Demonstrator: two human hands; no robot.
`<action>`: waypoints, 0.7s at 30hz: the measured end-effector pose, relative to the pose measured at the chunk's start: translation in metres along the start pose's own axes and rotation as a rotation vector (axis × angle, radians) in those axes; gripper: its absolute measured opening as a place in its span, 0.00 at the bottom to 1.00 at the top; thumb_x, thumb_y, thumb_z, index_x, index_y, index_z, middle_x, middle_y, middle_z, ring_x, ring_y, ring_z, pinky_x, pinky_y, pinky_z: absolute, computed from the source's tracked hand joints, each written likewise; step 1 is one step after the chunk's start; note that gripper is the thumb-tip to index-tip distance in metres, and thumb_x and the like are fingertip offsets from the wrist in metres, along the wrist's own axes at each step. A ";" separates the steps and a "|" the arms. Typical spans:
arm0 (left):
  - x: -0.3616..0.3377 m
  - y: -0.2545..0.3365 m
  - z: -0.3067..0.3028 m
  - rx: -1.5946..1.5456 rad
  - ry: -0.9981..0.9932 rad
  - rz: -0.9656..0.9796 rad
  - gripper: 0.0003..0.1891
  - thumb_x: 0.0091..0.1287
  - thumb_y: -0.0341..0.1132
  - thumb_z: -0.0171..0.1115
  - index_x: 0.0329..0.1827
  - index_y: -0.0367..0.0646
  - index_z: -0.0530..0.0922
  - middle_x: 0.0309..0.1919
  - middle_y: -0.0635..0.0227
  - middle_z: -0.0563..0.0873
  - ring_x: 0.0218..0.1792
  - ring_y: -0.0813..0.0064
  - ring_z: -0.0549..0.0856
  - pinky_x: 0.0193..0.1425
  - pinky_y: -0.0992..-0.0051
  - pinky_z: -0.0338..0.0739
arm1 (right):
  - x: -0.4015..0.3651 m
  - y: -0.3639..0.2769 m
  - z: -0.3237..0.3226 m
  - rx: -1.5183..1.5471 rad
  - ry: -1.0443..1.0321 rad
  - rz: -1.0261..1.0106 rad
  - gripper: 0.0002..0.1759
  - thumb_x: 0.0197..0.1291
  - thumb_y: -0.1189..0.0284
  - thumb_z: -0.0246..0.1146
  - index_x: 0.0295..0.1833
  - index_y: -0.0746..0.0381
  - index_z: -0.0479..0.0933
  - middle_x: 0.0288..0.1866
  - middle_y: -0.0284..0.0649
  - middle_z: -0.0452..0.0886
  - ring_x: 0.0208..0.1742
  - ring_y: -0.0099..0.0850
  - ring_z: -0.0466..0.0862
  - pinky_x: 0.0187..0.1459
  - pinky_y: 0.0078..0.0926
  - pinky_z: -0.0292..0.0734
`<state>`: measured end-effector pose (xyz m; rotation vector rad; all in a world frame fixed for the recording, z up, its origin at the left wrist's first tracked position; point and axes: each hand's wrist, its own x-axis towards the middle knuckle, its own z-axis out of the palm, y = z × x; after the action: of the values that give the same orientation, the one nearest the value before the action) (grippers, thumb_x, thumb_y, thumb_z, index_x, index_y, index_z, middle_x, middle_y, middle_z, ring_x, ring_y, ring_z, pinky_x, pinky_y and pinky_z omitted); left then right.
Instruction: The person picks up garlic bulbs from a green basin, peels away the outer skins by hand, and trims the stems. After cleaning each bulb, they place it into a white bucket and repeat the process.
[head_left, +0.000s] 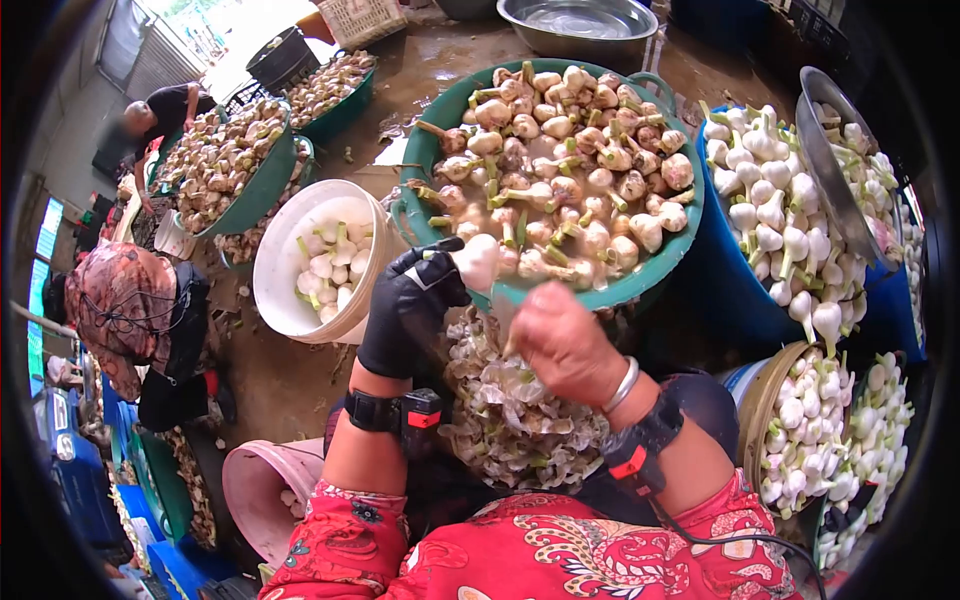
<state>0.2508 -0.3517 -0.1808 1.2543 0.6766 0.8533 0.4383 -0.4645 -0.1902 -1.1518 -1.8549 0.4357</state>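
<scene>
A peeled white garlic bulb point(477, 262) is pinched in the fingers of my left hand point(412, 305), which wears a black glove. My bare right hand point(568, 345) is closed, somewhat blurred, around what looks like a small knife point(503, 312); its pale blade points up just below the bulb. Both hands are at the near rim of a green tub point(415, 150), full of unpeeled garlic bulbs point(560, 130) standing in murky water. Beneath my hands lies a heap of garlic skins point(520, 420), partly hidden by my right hand.
At left stand a white bucket point(275, 255) with peeled bulbs and a pink bucket point(245, 490). Blue tub point(720, 235) and tan bucket point(752, 425) at right hold white garlic. A metal basin point(580, 40) is behind. Two people work at left, near heaped green tubs point(262, 185).
</scene>
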 end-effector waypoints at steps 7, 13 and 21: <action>0.005 -0.014 0.002 -0.274 0.091 -0.109 0.16 0.54 0.26 0.68 0.47 0.38 0.79 0.39 0.60 0.82 0.41 0.61 0.82 0.41 0.68 0.77 | -0.025 0.018 0.022 0.103 -0.247 0.381 0.08 0.47 0.73 0.64 0.35 0.62 0.77 0.30 0.46 0.79 0.27 0.39 0.78 0.32 0.33 0.73; 0.002 -0.011 0.024 -0.348 0.076 -0.178 0.15 0.65 0.33 0.61 0.54 0.40 0.76 0.41 0.65 0.82 0.39 0.70 0.83 0.41 0.71 0.81 | 0.003 0.002 0.008 0.350 0.330 0.544 0.08 0.47 0.75 0.68 0.32 0.62 0.75 0.24 0.35 0.77 0.24 0.22 0.77 0.27 0.25 0.73; -0.001 -0.014 0.060 -0.244 0.117 -0.166 0.13 0.62 0.29 0.64 0.47 0.36 0.75 0.41 0.63 0.83 0.37 0.71 0.85 0.42 0.70 0.84 | 0.008 0.003 0.016 0.120 0.576 0.576 0.13 0.49 0.72 0.71 0.34 0.63 0.73 0.25 0.38 0.77 0.24 0.28 0.78 0.30 0.26 0.75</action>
<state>0.3020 -0.3854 -0.1824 0.9227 0.7353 0.8482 0.4251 -0.4536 -0.1964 -1.5301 -0.9791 0.4608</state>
